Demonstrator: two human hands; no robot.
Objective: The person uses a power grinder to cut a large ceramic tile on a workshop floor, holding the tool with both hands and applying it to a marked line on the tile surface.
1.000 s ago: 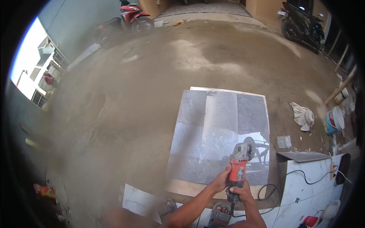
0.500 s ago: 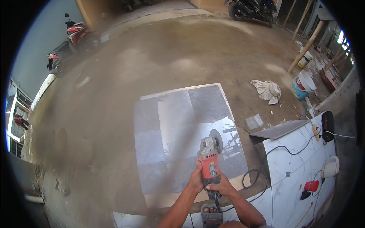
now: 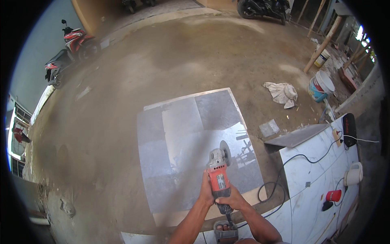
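Both my hands grip a red and black angle grinder [image 3: 220,181], its grey gear head and round disc [image 3: 225,153] pointing away from me. My left hand [image 3: 207,190] wraps the left side of the red body. Around the black rear handle, my right hand [image 3: 231,198] is closed with its thumb across the top. Below the grinder lies a square panel of grey tiles [image 3: 156,162] with a paler strip and light wooden edges. Whether the disc touches the panel or spins, I cannot tell. A black cord runs from the handle's end past my sandalled foot [image 3: 226,231].
White marbled tiles [image 3: 300,203] at right carry the looping cord [image 3: 298,156], a red cup [image 3: 333,195], a white jug [image 3: 352,174] and a black bag [image 3: 348,129]. A grey tile [image 3: 302,137] leans nearby. Beyond are a cloth [image 3: 282,94], a bucket [image 3: 321,86] and motorbikes [image 3: 73,44].
The grinder and both hands have shifted slightly left in the picture. The surrounding scene has also slid a little left. My grip is unchanged.
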